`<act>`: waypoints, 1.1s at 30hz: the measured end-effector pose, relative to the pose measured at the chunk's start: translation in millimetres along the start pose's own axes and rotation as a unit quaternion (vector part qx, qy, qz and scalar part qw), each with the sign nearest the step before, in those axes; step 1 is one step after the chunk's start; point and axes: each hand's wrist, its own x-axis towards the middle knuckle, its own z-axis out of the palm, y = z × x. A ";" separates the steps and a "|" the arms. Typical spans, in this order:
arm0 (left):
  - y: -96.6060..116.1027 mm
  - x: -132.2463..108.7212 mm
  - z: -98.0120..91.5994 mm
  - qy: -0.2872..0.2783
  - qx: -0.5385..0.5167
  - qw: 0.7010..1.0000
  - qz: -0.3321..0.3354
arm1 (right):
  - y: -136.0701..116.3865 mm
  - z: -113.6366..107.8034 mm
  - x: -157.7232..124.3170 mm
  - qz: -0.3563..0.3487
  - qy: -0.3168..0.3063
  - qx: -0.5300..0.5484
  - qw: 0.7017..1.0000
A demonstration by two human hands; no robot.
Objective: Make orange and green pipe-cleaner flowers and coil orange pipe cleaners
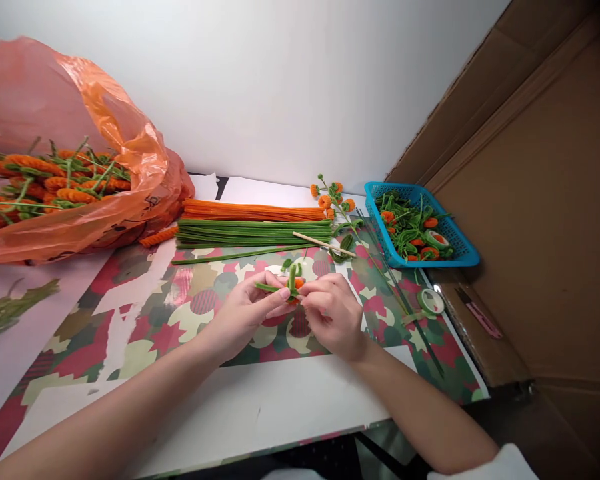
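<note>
Both hands meet over the middle of the patterned table cover. Between thumb and fingers, my left hand [253, 299] pinches a small orange and green pipe cleaner flower [293, 285], its green strips sticking up and to the left. My right hand [333, 308] has its fingertips closed at the right side of the same flower; the fingers hide part of it. Just beyond the hands lie small curled green pipe cleaner pieces [287, 265]. Farther back are a bundle of green pipe cleaners [250, 233] and a bundle of orange ones [255, 210], with a thin wooden stick [325, 245] across the green bundle's right end.
At left, an orange plastic bag [145, 167] holds several orange and green pieces. A blue basket [375, 220] with more pieces stands at back right. Nearby are a flower stem [325, 200], a green tape roll [431, 302], a pink cutter [483, 320] and a cardboard wall [545, 200].
</note>
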 end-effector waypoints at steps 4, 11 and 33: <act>0.9 -0.4 0.5 0.009 0.059 0.997 0.045 | -3.5 2.3 -0.2 0.058 0.012 0.051 0.997; 2.3 -6.5 6.5 0.083 0.293 0.919 0.250 | -11.9 10.1 2.9 0.373 0.039 0.267 0.888; 5.6 6.9 -2.3 0.033 0.009 0.997 -0.071 | 7.5 -9.8 10.6 0.050 -0.111 -0.107 0.987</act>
